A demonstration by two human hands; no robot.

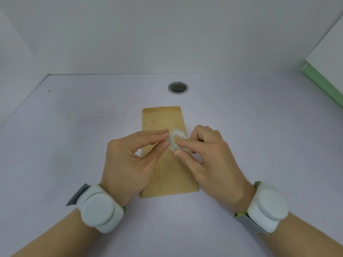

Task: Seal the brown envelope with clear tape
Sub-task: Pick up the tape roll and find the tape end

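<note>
You face a pale lilac desk point(74, 145) with a metal-rimmed cable hole point(178, 87) near its far edge, white walls point(167, 34) around, green strip point(323, 84) right

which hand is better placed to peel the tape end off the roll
Probably the right hand: its thumb and forefinger sit on the clear tape roll's rim, while the left hand steadies its other side above the brown paper envelope.

Bright, even diffuse light, faint soft shadows, no glare — slightly soft focus overall, wide-angle bending at edges.
</note>
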